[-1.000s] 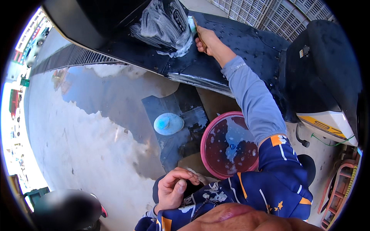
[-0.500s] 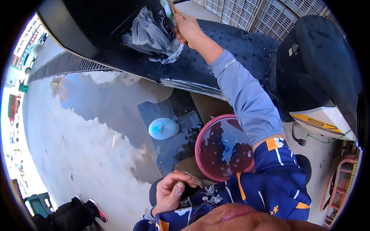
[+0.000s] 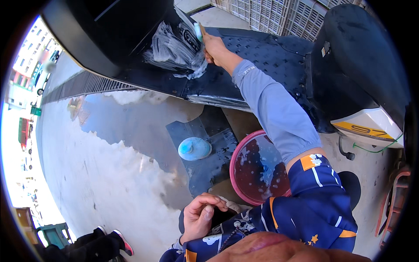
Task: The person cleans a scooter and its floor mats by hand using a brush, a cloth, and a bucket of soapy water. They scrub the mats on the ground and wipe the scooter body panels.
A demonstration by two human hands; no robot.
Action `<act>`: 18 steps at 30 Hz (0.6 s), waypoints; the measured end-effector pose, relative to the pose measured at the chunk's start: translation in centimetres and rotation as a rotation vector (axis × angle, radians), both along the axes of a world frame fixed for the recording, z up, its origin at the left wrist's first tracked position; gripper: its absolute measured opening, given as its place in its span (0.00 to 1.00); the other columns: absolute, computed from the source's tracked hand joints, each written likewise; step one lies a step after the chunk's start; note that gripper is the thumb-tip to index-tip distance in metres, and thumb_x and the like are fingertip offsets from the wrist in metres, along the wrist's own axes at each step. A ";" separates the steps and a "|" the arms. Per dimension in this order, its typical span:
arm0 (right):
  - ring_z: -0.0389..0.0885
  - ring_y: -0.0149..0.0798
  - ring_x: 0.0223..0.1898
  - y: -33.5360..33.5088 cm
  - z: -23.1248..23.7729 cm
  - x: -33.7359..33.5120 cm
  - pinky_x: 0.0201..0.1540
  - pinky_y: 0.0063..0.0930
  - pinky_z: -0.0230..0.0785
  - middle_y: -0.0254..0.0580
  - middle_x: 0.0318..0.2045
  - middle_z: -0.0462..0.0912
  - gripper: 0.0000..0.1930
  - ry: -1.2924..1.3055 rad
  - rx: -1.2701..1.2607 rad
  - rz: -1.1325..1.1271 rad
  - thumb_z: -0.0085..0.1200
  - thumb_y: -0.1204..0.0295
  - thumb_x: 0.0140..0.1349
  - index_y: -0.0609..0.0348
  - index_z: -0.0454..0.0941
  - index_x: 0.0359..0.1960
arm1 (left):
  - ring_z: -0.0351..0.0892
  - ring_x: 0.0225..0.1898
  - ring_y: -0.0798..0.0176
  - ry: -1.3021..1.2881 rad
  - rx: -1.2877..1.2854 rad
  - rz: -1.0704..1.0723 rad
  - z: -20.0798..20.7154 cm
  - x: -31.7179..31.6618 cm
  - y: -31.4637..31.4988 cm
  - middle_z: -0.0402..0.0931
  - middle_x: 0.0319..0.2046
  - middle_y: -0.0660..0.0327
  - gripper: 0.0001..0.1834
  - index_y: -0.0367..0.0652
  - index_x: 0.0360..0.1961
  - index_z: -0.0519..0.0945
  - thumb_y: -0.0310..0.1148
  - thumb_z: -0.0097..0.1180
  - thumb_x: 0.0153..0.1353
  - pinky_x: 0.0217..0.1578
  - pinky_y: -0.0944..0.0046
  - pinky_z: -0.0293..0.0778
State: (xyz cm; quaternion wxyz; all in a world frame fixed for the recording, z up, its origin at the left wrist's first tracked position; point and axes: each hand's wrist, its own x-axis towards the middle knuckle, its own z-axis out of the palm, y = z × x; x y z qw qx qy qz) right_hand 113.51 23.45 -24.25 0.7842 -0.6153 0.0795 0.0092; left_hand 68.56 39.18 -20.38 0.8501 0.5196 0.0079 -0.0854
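My right hand (image 3: 215, 49) reaches out over a black scooter's footboard (image 3: 257, 54), closed around a scrub brush (image 3: 199, 32) with pale green bristles and a wooden-looking edge. White foam (image 3: 174, 49) is smeared over the panel and footboard just left of the brush. Close to my body, my left hand (image 3: 198, 216) is loosely curled by my knee, thumb near the fingertips; nothing shows in it. Ahead of that hand a light blue bottle (image 3: 194, 149) lies on a wet dark mat. A pink basin (image 3: 235, 174) of sudsy water is under my right forearm.
The scooter's dark seat (image 3: 364, 61) and white-and-yellow side panel rise at the right. Grey plastic crates (image 3: 266, 15) stand behind it. A wet patch (image 3: 126, 118) spreads across the ground. Another person's dark-trousered legs (image 3: 96, 249) show at lower left, and a reddish metal rack (image 3: 395, 205) at lower right.
My right hand and the brush have come slightly down in the picture, toward me. My view has shifted a little, so the bottle and basin appear further right. The left hand stays curled.
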 end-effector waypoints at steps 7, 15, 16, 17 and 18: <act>0.65 0.33 0.14 0.4 0.4 1.2 0.15 0.31 0.58 0.37 0.18 0.67 0.15 0.045 0.062 0.076 0.44 0.59 0.72 0.57 0.72 0.47 | 0.82 0.37 0.55 -0.011 -0.008 0.025 -0.8 -1.0 0.4 0.77 0.36 0.51 0.12 0.34 0.45 0.76 0.33 0.56 0.69 0.50 0.49 0.75; 0.71 0.35 0.18 5.2 -4.2 -10.4 0.16 0.34 0.69 0.37 0.24 0.68 0.27 0.211 0.052 0.221 0.39 0.56 0.76 0.37 0.51 0.74 | 0.81 0.44 0.56 -0.010 -0.133 -0.028 -1.5 -0.8 1.6 0.78 0.43 0.49 0.12 0.32 0.49 0.77 0.30 0.51 0.72 0.54 0.53 0.72; 0.71 0.35 0.18 5.6 -4.5 -10.1 0.17 0.35 0.71 0.38 0.25 0.68 0.28 0.187 0.002 0.172 0.39 0.56 0.76 0.36 0.48 0.75 | 0.81 0.44 0.56 0.008 -0.146 -0.046 -1.4 -0.7 1.5 0.78 0.43 0.49 0.12 0.32 0.50 0.77 0.30 0.51 0.72 0.54 0.54 0.72; 0.72 0.36 0.18 5.3 -4.1 -7.9 0.18 0.37 0.73 0.38 0.24 0.68 0.26 0.221 0.046 0.121 0.39 0.56 0.76 0.41 0.52 0.72 | 0.81 0.44 0.56 -0.028 -0.139 -0.057 -1.4 -0.4 1.5 0.78 0.43 0.49 0.12 0.32 0.50 0.77 0.30 0.52 0.72 0.54 0.54 0.72; 0.72 0.36 0.18 3.5 -4.4 -4.6 0.18 0.36 0.72 0.39 0.24 0.68 0.21 0.143 0.034 0.087 0.38 0.57 0.76 0.48 0.57 0.65 | 0.81 0.44 0.56 -0.049 -0.139 -0.078 -1.5 -0.2 1.5 0.78 0.43 0.49 0.12 0.32 0.50 0.77 0.30 0.52 0.72 0.54 0.54 0.72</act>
